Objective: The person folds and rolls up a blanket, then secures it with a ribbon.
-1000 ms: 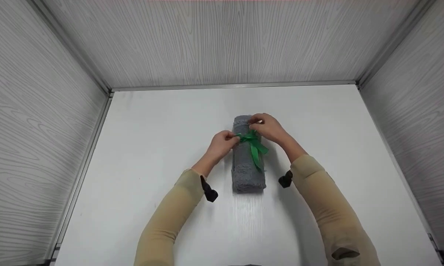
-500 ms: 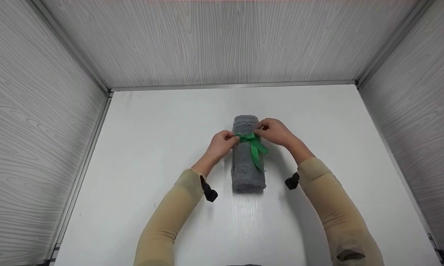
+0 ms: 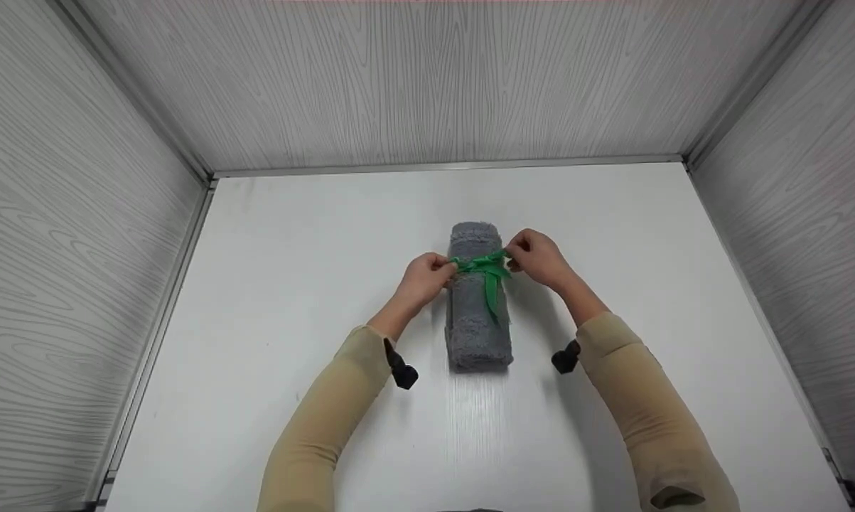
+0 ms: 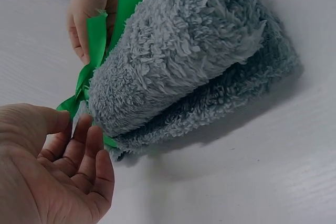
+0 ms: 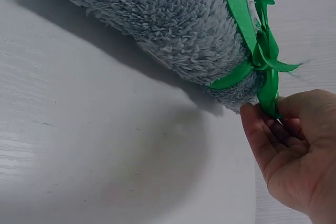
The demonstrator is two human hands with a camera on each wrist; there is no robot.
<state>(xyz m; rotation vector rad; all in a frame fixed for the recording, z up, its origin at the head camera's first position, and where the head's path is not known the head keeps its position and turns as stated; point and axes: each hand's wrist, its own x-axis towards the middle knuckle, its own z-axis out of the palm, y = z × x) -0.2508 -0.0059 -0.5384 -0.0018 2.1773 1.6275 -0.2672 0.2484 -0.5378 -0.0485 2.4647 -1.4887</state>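
A rolled grey fluffy towel (image 3: pixel 475 313) lies lengthwise on the white table. Around its upper half runs a green ribbon (image 3: pixel 492 284), knotted on top, with loose tails hanging toward the near end. At the towel's left side my left hand (image 3: pixel 426 279) pinches a loop of the ribbon between thumb and forefinger. Past the right side, my right hand (image 3: pixel 541 259) pinches another part of it, drawn out from the knot. In the right wrist view the knot of the ribbon (image 5: pixel 262 56) stands between both hands. The left wrist view shows frayed ribbon tails (image 4: pixel 97 35).
The white table (image 3: pixel 292 235) is bordered by grey wood-grain panels (image 3: pixel 427 85) at the back and both sides. Metal strips run along the table's edges. A black wrist-camera piece (image 3: pixel 404 371) juts from the left cuff, another (image 3: pixel 566 357) from the right.
My right hand has moved right from above the towel to beyond its side, drawing the ribbon out that way. The left hand stays nearly where it was, still pinching the ribbon.
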